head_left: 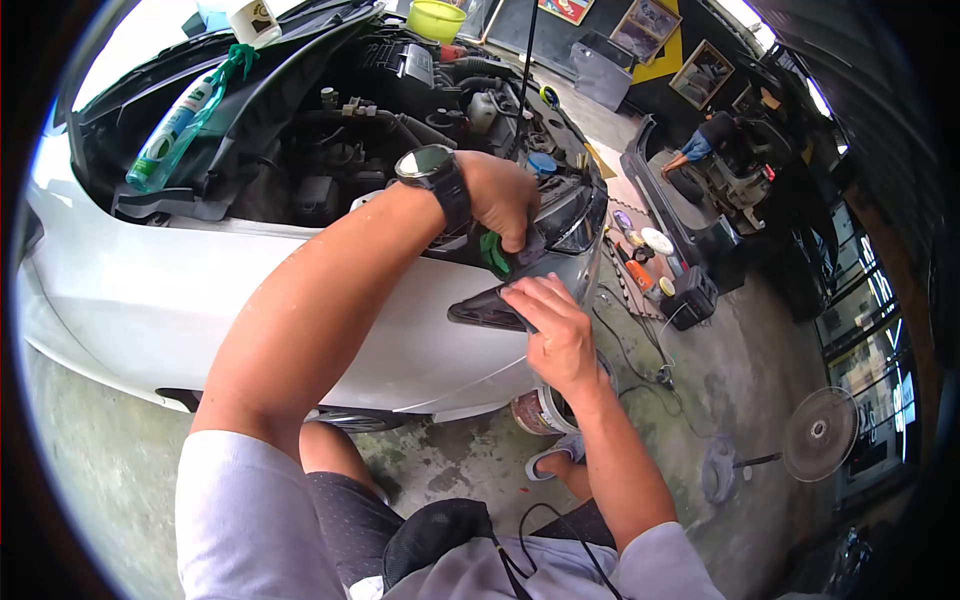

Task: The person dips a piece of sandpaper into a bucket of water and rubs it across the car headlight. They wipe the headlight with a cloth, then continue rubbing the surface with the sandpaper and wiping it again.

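My left hand [500,198], with a black watch [430,170] on its wrist, is closed around a green cloth [493,254] at the upper part of the car's headlight [578,232]. Just below it, my right hand [560,328] lies with stretched fingers against the lower end of the dark lamp section [485,308], fingertips on its surface. The palm side of this hand is hidden. Both hands work at the front corner of a white car [270,275].
The raised hood exposes the engine bay [400,110]. A spray bottle [175,135] lies by the windshield. Below the bumper stands a bucket [535,412]. Tools, pads [657,240] and cables lie on the floor; a fan [820,432] stands right. Another person [708,135] works behind.
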`<state>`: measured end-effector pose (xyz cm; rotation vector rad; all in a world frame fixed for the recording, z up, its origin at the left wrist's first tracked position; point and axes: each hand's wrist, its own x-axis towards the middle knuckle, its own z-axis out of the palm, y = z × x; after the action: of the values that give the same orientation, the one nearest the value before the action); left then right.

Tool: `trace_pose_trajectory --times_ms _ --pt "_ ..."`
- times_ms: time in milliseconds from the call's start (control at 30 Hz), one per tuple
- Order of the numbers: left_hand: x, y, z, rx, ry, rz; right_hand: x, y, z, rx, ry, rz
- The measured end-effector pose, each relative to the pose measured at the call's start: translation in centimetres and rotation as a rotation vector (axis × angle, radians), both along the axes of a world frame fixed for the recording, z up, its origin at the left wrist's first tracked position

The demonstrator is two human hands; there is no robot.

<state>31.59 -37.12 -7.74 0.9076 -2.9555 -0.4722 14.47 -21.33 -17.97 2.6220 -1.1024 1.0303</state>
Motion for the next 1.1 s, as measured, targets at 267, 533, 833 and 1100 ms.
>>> trace_pose_trajectory --times_ms 267,533,833,1100 --pt "-0.1 -0.1 0.1 0.050 -0.001 0.008 -0.2 -0.3 0.8 0.003 0.049 0.067" --pt "0.2 -0.1 -0.3 0.095 0.048 0.035 0.9 0.3 0.7 0.009 -0.006 0.109" --pt "0.0 -0.1 -0.2 0.034 0.022 -0.018 1.8 1.1 0.0 -0.016 -0.011 0.090" --pt "0.0 0.2 0.1 0.023 0.019 -0.013 3.3 1.7 -1.1 -0.074 -0.131 0.039"
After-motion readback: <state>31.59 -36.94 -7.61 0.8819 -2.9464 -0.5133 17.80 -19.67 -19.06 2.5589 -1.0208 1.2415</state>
